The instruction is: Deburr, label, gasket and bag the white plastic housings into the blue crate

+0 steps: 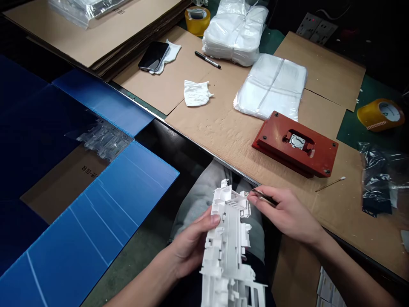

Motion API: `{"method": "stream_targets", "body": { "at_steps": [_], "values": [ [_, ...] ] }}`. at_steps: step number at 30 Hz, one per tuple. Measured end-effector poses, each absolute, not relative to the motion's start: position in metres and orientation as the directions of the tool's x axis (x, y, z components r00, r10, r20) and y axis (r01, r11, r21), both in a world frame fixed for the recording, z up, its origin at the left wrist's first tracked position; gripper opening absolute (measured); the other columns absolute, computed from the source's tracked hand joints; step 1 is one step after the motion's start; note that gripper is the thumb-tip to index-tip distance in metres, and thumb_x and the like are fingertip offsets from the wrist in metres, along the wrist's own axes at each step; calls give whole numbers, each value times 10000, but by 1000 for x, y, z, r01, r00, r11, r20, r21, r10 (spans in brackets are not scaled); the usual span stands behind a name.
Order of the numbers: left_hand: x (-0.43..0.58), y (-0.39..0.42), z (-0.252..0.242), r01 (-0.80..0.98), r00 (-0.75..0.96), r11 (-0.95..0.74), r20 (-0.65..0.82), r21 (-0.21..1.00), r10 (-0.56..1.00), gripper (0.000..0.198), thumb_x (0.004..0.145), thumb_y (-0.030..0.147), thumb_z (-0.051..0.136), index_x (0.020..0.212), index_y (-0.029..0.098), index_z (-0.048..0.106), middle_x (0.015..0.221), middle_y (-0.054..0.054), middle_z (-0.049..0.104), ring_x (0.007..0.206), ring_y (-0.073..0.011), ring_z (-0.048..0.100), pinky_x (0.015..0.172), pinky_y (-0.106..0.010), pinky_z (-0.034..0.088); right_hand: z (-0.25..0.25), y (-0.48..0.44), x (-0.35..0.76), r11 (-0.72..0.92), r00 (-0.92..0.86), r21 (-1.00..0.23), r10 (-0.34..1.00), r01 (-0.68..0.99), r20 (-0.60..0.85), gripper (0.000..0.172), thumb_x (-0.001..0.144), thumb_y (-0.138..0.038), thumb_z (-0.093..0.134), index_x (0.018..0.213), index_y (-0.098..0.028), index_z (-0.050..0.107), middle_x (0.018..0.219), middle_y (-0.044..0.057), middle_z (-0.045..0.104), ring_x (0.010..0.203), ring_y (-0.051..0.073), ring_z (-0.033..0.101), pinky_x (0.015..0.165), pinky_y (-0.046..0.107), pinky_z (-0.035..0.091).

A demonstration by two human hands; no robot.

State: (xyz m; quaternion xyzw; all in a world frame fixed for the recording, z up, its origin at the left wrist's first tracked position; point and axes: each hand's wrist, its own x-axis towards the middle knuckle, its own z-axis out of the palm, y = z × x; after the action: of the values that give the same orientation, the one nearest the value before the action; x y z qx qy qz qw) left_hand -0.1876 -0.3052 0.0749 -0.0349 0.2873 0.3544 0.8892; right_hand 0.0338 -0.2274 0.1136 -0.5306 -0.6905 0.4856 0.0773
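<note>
by left hand, box of clear parts

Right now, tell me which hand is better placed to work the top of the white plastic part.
Probably the right hand: it holds a slim dark tool with its tip at the white plastic part. The left hand grips that part lower down, so it is occupied.
</note>
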Motion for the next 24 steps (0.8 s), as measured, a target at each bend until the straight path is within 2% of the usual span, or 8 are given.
{"method": "stream_targets", "body": {
  "at_steps": [2, 4, 6, 9, 11, 17, 21, 24],
  "values": [
    [-189, -302, 72, -630, 569, 754, -550, 187, 612, 723, 653, 174, 777, 1349, 174, 581, 1152, -124, 731, 980, -265, 688, 863, -363, 528, 111, -231, 42, -140, -307, -763, 858, 631, -412, 313, 983, -440, 526, 824, -196, 642, 714, -30, 538, 649, 114, 454, 591, 251, 351],
    [-190, -299, 69, -581, 563, 766, -543, 275, 623, 922, 530, 57, 728, 1414, 213, 519, 1152, -97, 726, 990, -268, 672, 825, -334, 511, 107, -236, 51, -231, -198, -779, 889, 583, -413, 334, 962, -491, 559, 835, -196, 652, 708, -32, 527, 638, 109, 445, 573, 244, 346],
    [-190, -296, 69, -501, 560, 766, -524, 403, 642, 1048, 494, 3, 676, 1478, 278, 440, 1156, -61, 717, 956, -239, 659, 731, -272, 470, 100, -240, 60, -287, -100, -785, 910, 549, -403, 351, 929, -533, 602, 866, -197, 681, 705, -29, 532, 632, 110, 443, 561, 242, 346],
    [-188, -293, 71, -422, 556, 713, -462, 560, 691, 997, 538, 13, 658, 1462, 329, 459, 1156, -32, 694, 918, -204, 632, 664, -235, 404, 90, -247, 70, -329, 4, -784, 923, 526, -385, 366, 890, -564, 648, 911, -205, 714, 661, -31, 513, 608, 110, 418, 546, 245, 333],
    [-186, -292, 73, -416, 541, 663, -416, 622, 731, 912, 554, 23, 661, 1403, 329, 526, 1152, -23, 675, 956, -215, 620, 704, -248, 415, 86, -250, 73, -352, 43, -788, 922, 506, -384, 359, 873, -562, 673, 907, -208, 723, 636, -34, 498, 597, 107, 400, 537, 246, 315],
    [-187, -288, 77, -397, 515, 553, -321, 732, 795, 855, 582, 3, 708, 1341, 365, 555, 1137, 13, 623, 979, -196, 586, 834, -287, 452, 87, -252, 70, -390, 64, -797, 910, 460, -409, 326, 847, -533, 716, 871, -208, 730, 589, -46, 421, 559, 94, 336, 503, 257, 248],
    [-187, -285, 76, -343, 516, 504, -289, 792, 806, 854, 608, 68, 759, 1380, 334, 506, 1280, -23, 590, 1135, -261, 565, 970, -364, 452, 88, -253, 67, -394, 48, -804, 907, 445, -418, 314, 861, -520, 707, 893, -208, 723, 611, -41, 437, 576, 97, 354, 515, 258, 259],
    [-187, -283, 76, -297, 519, 502, -304, 812, 799, 853, 616, 102, 782, 1394, 294, 488, 1338, -64, 578, 1172, -284, 569, 1008, -400, 452, 85, -254, 66, -400, 20, -811, 901, 426, -434, 319, 863, -521, 706, 908, -206, 720, 637, -35, 472, 593, 99, 374, 525, 253, 276]
  ]
}}
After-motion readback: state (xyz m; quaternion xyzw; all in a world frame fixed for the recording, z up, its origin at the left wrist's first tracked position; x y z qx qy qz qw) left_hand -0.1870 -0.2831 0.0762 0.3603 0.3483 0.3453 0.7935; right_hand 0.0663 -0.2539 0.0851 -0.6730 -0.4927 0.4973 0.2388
